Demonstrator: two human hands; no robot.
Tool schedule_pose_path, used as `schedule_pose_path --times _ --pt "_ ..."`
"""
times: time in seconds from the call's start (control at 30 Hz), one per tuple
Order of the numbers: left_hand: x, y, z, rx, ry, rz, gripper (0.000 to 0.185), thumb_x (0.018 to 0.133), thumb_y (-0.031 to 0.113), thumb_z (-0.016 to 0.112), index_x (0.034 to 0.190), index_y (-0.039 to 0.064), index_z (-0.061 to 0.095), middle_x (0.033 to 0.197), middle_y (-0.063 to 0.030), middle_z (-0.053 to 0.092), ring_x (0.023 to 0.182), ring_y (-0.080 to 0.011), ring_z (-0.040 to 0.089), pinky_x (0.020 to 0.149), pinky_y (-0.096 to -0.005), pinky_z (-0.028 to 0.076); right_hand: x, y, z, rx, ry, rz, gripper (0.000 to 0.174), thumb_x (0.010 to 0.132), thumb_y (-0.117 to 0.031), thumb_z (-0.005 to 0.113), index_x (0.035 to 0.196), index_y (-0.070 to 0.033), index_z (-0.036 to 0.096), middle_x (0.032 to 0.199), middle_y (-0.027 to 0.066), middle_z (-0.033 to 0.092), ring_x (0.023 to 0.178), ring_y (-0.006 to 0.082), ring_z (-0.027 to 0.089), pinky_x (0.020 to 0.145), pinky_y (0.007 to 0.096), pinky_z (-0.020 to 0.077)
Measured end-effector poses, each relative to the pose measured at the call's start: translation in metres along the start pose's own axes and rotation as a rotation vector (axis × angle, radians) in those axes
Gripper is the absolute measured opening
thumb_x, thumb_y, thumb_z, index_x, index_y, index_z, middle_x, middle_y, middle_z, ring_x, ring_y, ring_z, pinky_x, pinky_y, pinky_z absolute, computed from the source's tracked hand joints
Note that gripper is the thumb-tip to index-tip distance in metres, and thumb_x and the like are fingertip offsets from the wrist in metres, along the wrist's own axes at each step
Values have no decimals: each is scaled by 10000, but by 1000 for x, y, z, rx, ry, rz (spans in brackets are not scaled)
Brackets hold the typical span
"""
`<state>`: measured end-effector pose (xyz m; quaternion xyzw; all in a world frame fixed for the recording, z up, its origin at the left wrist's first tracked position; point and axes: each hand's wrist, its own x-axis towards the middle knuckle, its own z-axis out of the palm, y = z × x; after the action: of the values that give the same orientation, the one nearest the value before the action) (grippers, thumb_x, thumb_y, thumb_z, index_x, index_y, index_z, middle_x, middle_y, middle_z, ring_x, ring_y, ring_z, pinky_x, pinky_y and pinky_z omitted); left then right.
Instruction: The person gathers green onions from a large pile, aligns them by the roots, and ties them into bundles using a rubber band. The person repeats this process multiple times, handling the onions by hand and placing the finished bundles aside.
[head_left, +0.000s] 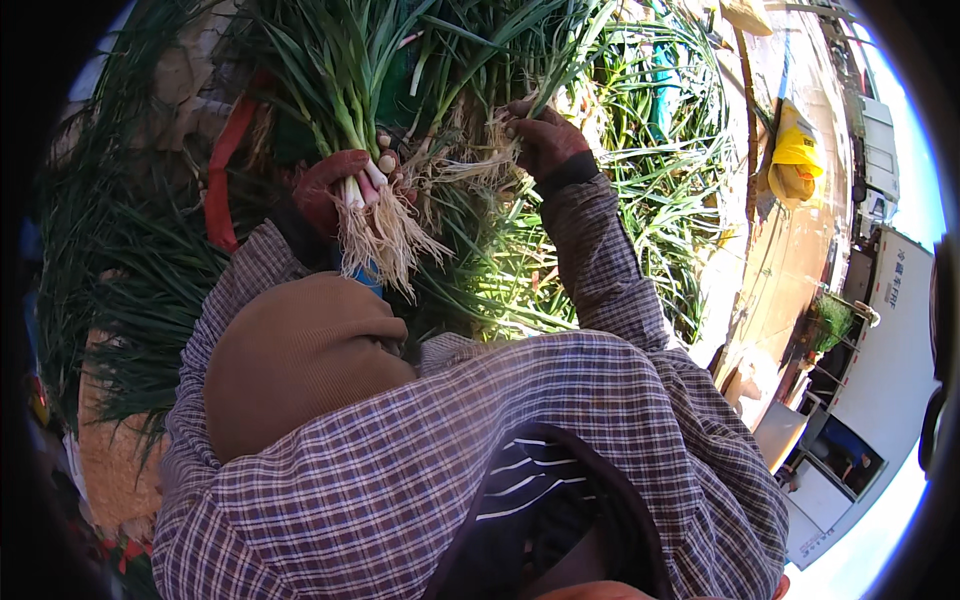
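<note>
My left hand (337, 187) is closed around a bunch of green garlic plants (364, 176). Their white and pinkish stems and pale stringy roots point towards me, and the long green leaves fan away. Out to the right, my right hand (547, 137) grips a leafy stalk at the edge of a heap of similar plants (480, 142), whose tangled dry roots hang between the hands. Part of each hand's fingers is hidden by the plants.
A red strap (219, 180) hangs left of my left hand. More green leafy plants (142, 300) lie at the left, and sunlit ones (645, 202) at the right. Further right are a yellow bag (796, 161) on the ground and a white truck (885, 330).
</note>
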<state>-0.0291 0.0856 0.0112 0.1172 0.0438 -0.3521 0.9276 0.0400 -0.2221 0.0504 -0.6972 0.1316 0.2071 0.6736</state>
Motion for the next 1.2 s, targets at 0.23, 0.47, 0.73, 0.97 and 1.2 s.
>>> schedule_pose_path --times 0.23,0.47,0.73,0.97,1.2 --pt "-1 35 -4 55 -279 206 453 905 244 556 1291 47 423 1041 -58 522 969 -214 525 963 -441 407 -90 -35 -177 -470 827 350 364 818 -217 641 1104 2 589 872 153 666 671 192 632 567 296 496" --pt "2 70 19 153 -171 260 672 897 278 615 1408 -2 280 917 -2 549 841 -129 534 882 -348 375 -14 35 -63 -397 7 12 361 882 -300 687 1085 -9 622 849 63 672 716 132 635 554 247 492" --pt "-9 45 -11 312 -40 219 340 893 148 566 1196 9 498 1035 -111 594 933 -206 567 917 -394 458 71 22 79 -1617 -416 -398 339 918 -253 493 1237 -296 599 947 166 653 1041 328 615 853 413 503" --pt "3 0 -44 -77 67 -242 344 900 155 531 1184 -38 510 1037 -190 617 839 -209 627 721 -335 518 36 36 74 -137 -566 4 254 905 -226 621 1030 -5 640 896 54 659 791 161 610 728 283 488" --pt "12 -12 -30 381 178 -152 336 940 215 523 956 -105 623 843 -172 658 711 -214 627 671 -317 518 -21 66 91 -493 -239 -179 321 956 -228 536 1182 -1 559 927 51 657 813 125 598 722 282 475"
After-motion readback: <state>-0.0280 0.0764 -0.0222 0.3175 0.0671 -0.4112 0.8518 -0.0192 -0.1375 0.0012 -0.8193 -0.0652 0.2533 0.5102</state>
